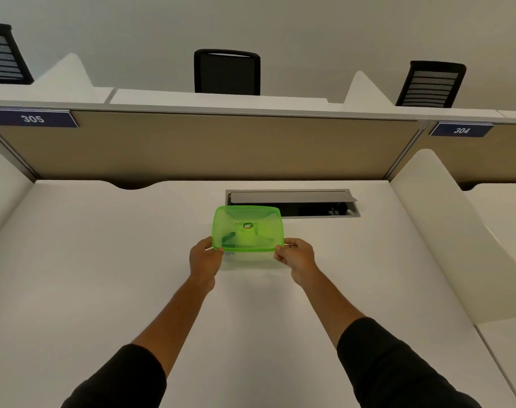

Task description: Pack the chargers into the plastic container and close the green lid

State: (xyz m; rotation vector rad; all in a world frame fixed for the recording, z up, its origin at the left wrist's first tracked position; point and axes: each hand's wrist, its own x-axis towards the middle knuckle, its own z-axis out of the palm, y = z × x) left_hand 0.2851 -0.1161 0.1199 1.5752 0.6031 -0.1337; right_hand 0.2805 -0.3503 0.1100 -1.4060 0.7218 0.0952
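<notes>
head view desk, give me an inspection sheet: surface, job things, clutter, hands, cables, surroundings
surface: white desk top, bare apart from the box.
job's things: translucent green rectangular plastic lid sits on the clear plastic container; a dark shape shows through the lid, chargers not identifiable.
clutter: nothing seen.
grippers: left hand and right hand grip the near lid corners with their fingers.
cables: nothing seen.
surroundings: open grey cable hatch, beige partition, signs 305 and 304, three black chairs.

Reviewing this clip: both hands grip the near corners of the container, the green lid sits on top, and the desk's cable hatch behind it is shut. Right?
Not quite: the cable hatch is open, its flap raised, as the head view shows. The rest holds: the left hand and right hand grip the container at its near corners, green lid on top.
</notes>
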